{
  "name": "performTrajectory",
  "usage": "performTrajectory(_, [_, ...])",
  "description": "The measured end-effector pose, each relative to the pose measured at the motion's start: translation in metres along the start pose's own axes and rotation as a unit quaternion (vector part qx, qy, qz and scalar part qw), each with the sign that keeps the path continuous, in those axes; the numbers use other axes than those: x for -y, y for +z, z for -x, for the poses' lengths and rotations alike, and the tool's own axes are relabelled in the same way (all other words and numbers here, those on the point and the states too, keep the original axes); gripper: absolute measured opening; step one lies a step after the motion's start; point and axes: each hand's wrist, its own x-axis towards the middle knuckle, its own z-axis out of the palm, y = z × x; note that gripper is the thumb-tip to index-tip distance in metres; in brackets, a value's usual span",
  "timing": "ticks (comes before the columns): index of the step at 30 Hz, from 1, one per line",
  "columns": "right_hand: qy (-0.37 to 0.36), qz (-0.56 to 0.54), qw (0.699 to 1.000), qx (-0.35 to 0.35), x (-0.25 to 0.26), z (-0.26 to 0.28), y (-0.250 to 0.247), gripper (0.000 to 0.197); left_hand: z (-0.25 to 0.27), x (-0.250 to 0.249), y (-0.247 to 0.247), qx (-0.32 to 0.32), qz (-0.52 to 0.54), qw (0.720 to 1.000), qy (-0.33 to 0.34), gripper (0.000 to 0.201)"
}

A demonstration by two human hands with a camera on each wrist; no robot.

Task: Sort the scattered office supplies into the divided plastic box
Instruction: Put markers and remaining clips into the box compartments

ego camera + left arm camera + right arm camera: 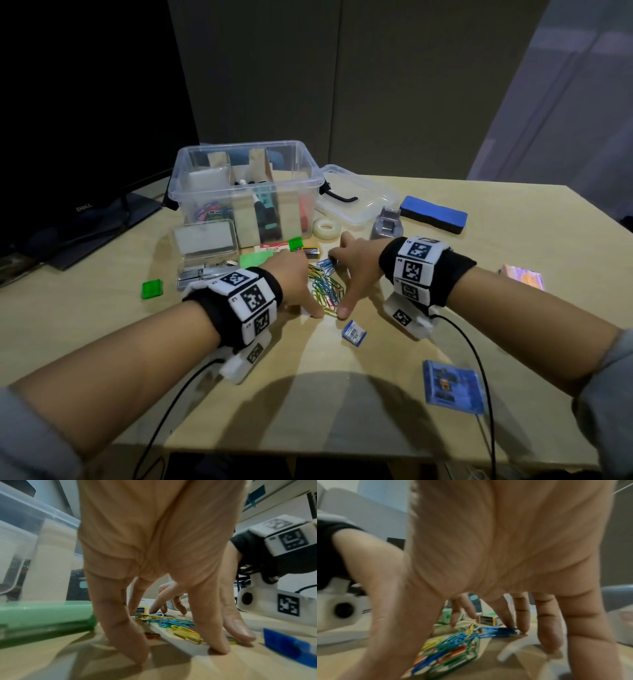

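A pile of coloured paper clips (327,287) lies on the table between my two hands. My left hand (298,281) stands on straight fingertips at the pile's left side, thumb on the table near the front. My right hand (356,267) does the same on the right, its fingers touching blue clips at the back. The clips (180,627) show under the left palm and, blurred, as clips (450,646) under the right palm. Neither hand holds anything. The clear divided box (246,190) stands behind, with clips and markers inside.
The box lid (356,198), a tape roll (325,228), a grey stapler (387,224) and a blue eraser (433,214) lie at the back right. A clear staples case (205,246) and green block (151,289) lie left. A small blue box (354,333) and blue packet (452,387) lie near.
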Motion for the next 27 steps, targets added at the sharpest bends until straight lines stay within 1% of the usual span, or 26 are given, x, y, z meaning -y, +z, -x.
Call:
performTrajectory(2, [-0.02,0.003,0.999,-0.03,0.007,-0.001,0.003,0.109,-0.006,-0.003,0.0,-0.003,0.007,1.0,0.002,0.077])
performTrajectory(4, [-0.044,-0.016,0.998,-0.049,0.009,-0.002,0.004,0.1,-0.01,-0.006,-0.001,-0.001,0.012,1.0,0.019,0.077])
performTrajectory(7, [-0.083,-0.072,0.992,-0.064,0.009,-0.005,0.003,0.08,-0.015,-0.008,0.0,-0.004,0.042,0.998,0.044,0.064])
performTrajectory(10, [-0.112,-0.099,0.985,-0.09,0.007,-0.006,0.004,0.061,-0.02,-0.007,0.002,0.001,0.078,0.996,0.034,0.049])
performTrajectory(11, [-0.117,-0.098,0.984,-0.094,0.006,-0.005,0.004,0.055,-0.021,-0.007,0.002,0.004,0.087,0.996,0.029,0.044])
performTrajectory(13, [-0.126,-0.091,0.983,-0.102,0.006,-0.002,0.005,0.046,-0.023,-0.006,0.002,0.006,0.102,0.995,0.021,0.041])
performTrajectory(15, [-0.136,-0.073,0.981,-0.121,0.005,-0.001,0.005,0.036,-0.025,-0.005,0.003,0.006,0.113,0.993,0.02,0.039])
performTrajectory(18, [-0.139,-0.044,0.977,-0.154,0.006,-0.002,0.008,0.019,-0.025,-0.006,0.004,-0.002,0.108,0.994,0.024,0.03])
performTrajectory(22, [-0.129,-0.05,0.976,-0.166,0.003,-0.003,0.004,0.016,-0.022,-0.008,0.001,-0.026,0.068,0.997,0.034,0.025])
performTrajectory(25, [-0.12,-0.123,0.971,-0.165,-0.003,-0.002,-0.003,0.014,-0.017,-0.008,-0.008,-0.06,0.061,0.995,0.044,0.024])
performTrajectory(27, [-0.119,-0.164,0.964,-0.174,-0.006,0.001,-0.012,0.011,-0.013,-0.005,-0.017,-0.083,0.081,0.992,0.045,0.022])
